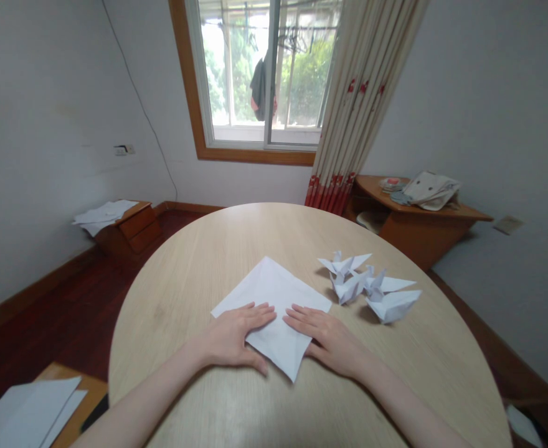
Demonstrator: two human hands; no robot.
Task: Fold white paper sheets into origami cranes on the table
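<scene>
A square sheet of white paper (274, 286) lies on the round wooden table, one corner pointing toward me and faint crease lines across it. My left hand (236, 336) rests flat on its left side, fingers stretched toward the middle and thumb off the lower edge. On the right side, my right hand (323, 336) lies flat too, its fingertips close to those of the left. Neither hand grips anything. To the right of the sheet stands a group of several folded paper cranes (393, 305), apart from my hands.
The round table (185, 261) has a pale wood top. At lower left, white sheets (31, 410) lie on a low wooden surface. More papers (103, 214) cover a small cabinet at far left. A corner desk (423, 218) holding a cloth bag (433, 190) stands at back right.
</scene>
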